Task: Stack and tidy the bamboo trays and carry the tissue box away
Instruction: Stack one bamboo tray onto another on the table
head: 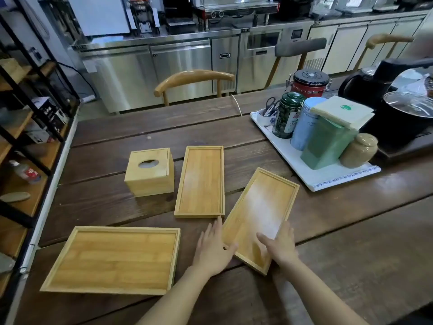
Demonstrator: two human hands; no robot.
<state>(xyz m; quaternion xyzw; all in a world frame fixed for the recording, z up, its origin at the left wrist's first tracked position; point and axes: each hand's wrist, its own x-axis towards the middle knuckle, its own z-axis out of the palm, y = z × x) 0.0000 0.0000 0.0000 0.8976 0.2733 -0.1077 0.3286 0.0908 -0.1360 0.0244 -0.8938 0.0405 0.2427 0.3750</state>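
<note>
Three bamboo trays lie on a dark wooden table [351, 219]. A large tray [112, 260] sits at the near left. A narrow tray [200, 181] lies lengthwise in the middle. A second narrow tray [260, 212] lies at an angle to its right. My left hand [212, 248] holds this angled tray's near left edge, and my right hand [280, 246] grips its near right side with the thumb inside. A bamboo tissue box [150, 172] with an oval slot stands left of the middle tray.
A white tray [328, 181] at the right carries several tins and jars. Black kettles [398, 109] stand beyond it. A wooden chair [192, 78] faces the table's far edge. Black shelving [28, 137] lines the left side. Steel counters fill the back.
</note>
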